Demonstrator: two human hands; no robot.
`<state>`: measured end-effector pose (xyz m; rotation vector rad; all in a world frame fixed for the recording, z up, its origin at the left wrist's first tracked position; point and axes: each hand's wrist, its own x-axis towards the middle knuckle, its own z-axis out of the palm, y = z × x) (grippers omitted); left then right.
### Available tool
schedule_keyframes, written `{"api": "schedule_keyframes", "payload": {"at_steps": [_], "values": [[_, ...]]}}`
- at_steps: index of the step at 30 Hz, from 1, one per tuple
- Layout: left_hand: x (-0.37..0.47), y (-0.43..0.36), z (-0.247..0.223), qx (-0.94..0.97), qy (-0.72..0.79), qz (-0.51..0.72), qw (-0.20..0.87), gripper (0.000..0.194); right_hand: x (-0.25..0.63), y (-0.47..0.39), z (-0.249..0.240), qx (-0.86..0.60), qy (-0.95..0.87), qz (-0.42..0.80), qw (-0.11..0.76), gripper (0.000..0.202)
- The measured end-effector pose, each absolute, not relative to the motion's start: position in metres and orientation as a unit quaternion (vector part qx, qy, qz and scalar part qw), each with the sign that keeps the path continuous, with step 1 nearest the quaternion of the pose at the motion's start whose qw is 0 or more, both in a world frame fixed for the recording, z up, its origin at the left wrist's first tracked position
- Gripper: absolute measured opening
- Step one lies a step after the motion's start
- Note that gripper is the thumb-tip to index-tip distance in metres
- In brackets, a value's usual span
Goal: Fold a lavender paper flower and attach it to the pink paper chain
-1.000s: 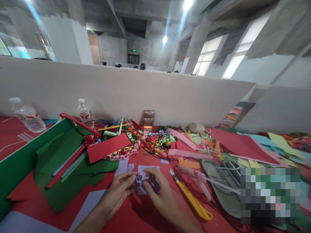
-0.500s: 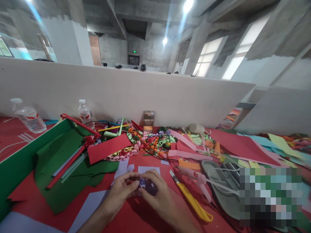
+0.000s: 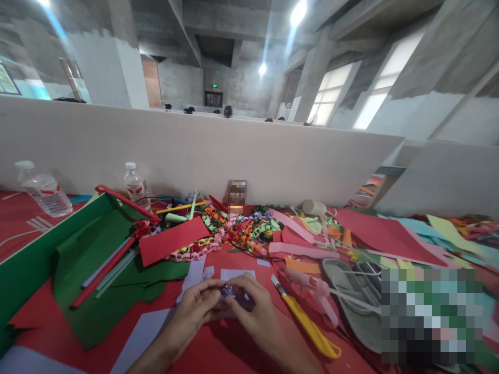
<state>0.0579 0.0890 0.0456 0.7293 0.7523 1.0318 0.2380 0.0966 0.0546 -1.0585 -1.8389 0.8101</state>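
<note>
Between my two hands is a small purple paper flower [image 3: 227, 292], its folded petals partly covered by fingers. My left hand [image 3: 200, 304] pinches it from the left with thumb and fingertips. From the other side, my right hand [image 3: 252, 298] is closed on its right edge with thumb and index finger. Lilac paper [image 3: 237, 273] lies on the red tabletop just behind the fingers, and a larger lilac sheet [image 3: 142, 332] spreads left of my left forearm. A yellow-handled utility knife [image 3: 307, 322] rests to the right of my right hand.
A pink glue gun [image 3: 314, 291] lies beside a grey tray [image 3: 351, 317] with cables. Colourful paper chains [image 3: 245, 228] heap up at the back. Green paper [image 3: 86, 275] and a red rod [image 3: 103, 270] are at left. Two water bottles [image 3: 136, 187] stand before a white partition [image 3: 187, 145].
My right thumb has shifted slightly up onto the purple flower, and its petals are turned a little differently. Both hands stay in nearly the same place; the view has tilted slightly.
</note>
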Motion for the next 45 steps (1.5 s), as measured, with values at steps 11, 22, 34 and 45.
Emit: {"api": "schedule_keyframes", "payload": {"at_steps": [11, 22, 34, 45], "values": [[-0.019, 0.121, 0.069, 0.593, 0.600, 0.496, 0.206, 0.027, 0.238, 0.097, 0.051, -0.427, -0.733, 0.313, 0.427, 0.013], [-0.095, 0.140, 0.042, 0.729, 0.629, 0.224, -0.148, 0.044, 0.236, 0.096, 0.057, -0.414, -0.748, 0.304, 0.420, 0.009], [-0.085, 0.170, 0.114, 0.646, 0.715, 0.205, -0.169, 0.035, 0.236, 0.095, 0.057, -0.414, -0.753, 0.304, 0.411, 0.011], [-0.010, 0.149, 0.072, 0.841, 0.482, 0.228, -0.088, 0.034, 0.237, 0.095, 0.054, -0.413, -0.754, 0.306, 0.410, 0.008]]}}
